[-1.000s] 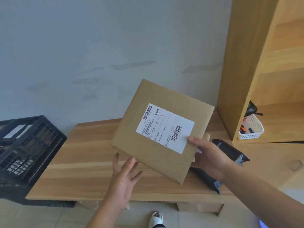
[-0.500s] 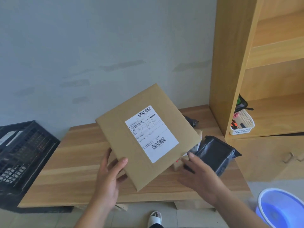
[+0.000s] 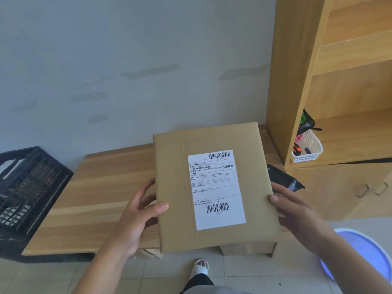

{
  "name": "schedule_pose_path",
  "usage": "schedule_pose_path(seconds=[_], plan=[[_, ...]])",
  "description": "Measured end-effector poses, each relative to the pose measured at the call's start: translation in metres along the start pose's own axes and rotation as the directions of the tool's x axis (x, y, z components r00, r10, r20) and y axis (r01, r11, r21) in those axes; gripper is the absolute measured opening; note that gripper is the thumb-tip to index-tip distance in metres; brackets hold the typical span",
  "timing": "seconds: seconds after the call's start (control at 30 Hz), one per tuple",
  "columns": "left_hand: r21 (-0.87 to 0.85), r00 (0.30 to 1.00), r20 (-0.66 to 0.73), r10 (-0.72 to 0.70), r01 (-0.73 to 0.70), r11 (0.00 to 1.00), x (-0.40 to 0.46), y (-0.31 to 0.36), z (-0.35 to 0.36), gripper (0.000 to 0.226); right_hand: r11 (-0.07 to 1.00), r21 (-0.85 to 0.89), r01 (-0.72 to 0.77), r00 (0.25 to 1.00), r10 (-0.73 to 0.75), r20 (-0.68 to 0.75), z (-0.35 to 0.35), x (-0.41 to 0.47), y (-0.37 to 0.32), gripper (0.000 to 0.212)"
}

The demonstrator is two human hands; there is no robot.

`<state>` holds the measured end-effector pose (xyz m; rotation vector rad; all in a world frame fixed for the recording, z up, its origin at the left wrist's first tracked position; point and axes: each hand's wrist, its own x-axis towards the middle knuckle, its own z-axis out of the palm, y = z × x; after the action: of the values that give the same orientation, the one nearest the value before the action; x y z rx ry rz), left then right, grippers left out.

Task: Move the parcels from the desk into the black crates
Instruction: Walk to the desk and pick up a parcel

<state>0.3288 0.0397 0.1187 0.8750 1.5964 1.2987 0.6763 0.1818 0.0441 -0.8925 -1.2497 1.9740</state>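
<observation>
A flat brown cardboard parcel [image 3: 176,187] with a white shipping label faces me, held above the wooden desk [image 3: 101,187]. My left hand [image 3: 137,217] grips its left edge, thumb on top and fingers underneath. My right hand [image 3: 297,215] holds the right edge, thumb on the top face. A black plastic-bag parcel [image 3: 282,177] lies on the desk behind the box at the right, partly hidden. The black crate [image 3: 27,187] stands at the desk's left end, with something white inside.
A wooden shelf unit [image 3: 297,81] rises at the right, with a white basket [image 3: 309,149] of small items on its lower shelf. A blue plastic basin [image 3: 360,249] sits on the tiled floor at lower right. My sandalled foot [image 3: 199,268] shows below the desk.
The parcel has turned from tilted to upright and square to me and come closer. My right hand, off the box half a second ago, now holds its right edge; my left hand keeps hold of the left.
</observation>
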Motion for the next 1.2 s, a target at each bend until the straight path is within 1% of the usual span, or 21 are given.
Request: schedule_pose_path(seconds=[0.1, 0.17, 0.33, 0.5, 0.6, 0.7, 0.77, 0.83, 0.87, 0.93, 1.1, 1.2], plan=[[0.023, 0.999, 0.032, -0.016, 0.015, 1.000, 0.001, 0.000, 0.004, 0.088, 1.000, 0.019, -0.007, 1.000, 0.007, -0.022, -0.008, -0.009, 0.008, 0.073], [0.037, 0.998, 0.052, -0.026, 0.024, 0.999, 0.003, 0.000, 0.008, 0.085, 0.999, 0.034, -0.014, 0.999, 0.015, -0.033, -0.011, -0.013, 0.013, 0.076], [0.039, 0.996, 0.069, -0.054, 0.052, 0.998, 0.006, -0.003, 0.021, 0.072, 0.999, 0.049, -0.001, 0.999, 0.004, -0.051, -0.016, -0.023, 0.015, 0.076], [0.041, 0.995, 0.081, -0.058, 0.055, 0.998, 0.002, -0.006, 0.025, 0.086, 0.999, 0.040, 0.014, 0.998, -0.012, -0.058, -0.018, -0.028, 0.014, 0.077], [0.030, 0.995, 0.090, -0.049, 0.046, 0.998, -0.005, -0.006, 0.019, 0.082, 0.999, 0.047, 0.020, 0.996, -0.016, -0.086, -0.013, -0.024, 0.013, 0.071], [0.019, 0.995, 0.085, -0.042, 0.041, 0.999, -0.014, -0.008, 0.010, 0.074, 1.000, 0.028, 0.015, 0.995, -0.012, -0.095, -0.002, -0.020, 0.008, 0.073], [0.001, 0.998, 0.056, -0.037, 0.037, 0.999, -0.021, -0.009, 0.003, 0.079, 1.000, 0.002, 0.009, 0.999, -0.009, -0.045, 0.007, -0.016, 0.003, 0.066], [-0.005, 0.999, 0.030, -0.033, 0.033, 0.999, -0.032, -0.011, -0.006, 0.084, 0.999, -0.035, 0.005, 1.000, -0.004, 0.018, 0.018, -0.011, -0.002, 0.049], [-0.005, 0.999, 0.028, -0.031, 0.031, 1.000, -0.039, -0.012, -0.011, 0.084, 0.999, -0.044, -0.001, 0.999, 0.003, 0.041, 0.024, -0.009, -0.005, 0.044], [-0.018, 0.999, 0.006, -0.032, 0.032, 0.999, -0.057, -0.015, -0.026, 0.083, 0.998, -0.048, -0.026, 0.997, 0.030, 0.075, 0.040, -0.003, -0.007, 0.044], [-0.095, 0.983, -0.176, -0.053, 0.036, 0.995, -0.125, -0.032, -0.075, 0.083, 0.989, -0.131, -0.072, 0.967, 0.101, 0.232, 0.109, 0.009, -0.001, 0.039], [-0.141, 0.947, -0.317, -0.062, 0.018, 0.990, -0.180, -0.044, -0.102, 0.079, 0.973, -0.215, -0.079, 0.939, 0.145, 0.313, 0.162, 0.007, 0.009, 0.033]])
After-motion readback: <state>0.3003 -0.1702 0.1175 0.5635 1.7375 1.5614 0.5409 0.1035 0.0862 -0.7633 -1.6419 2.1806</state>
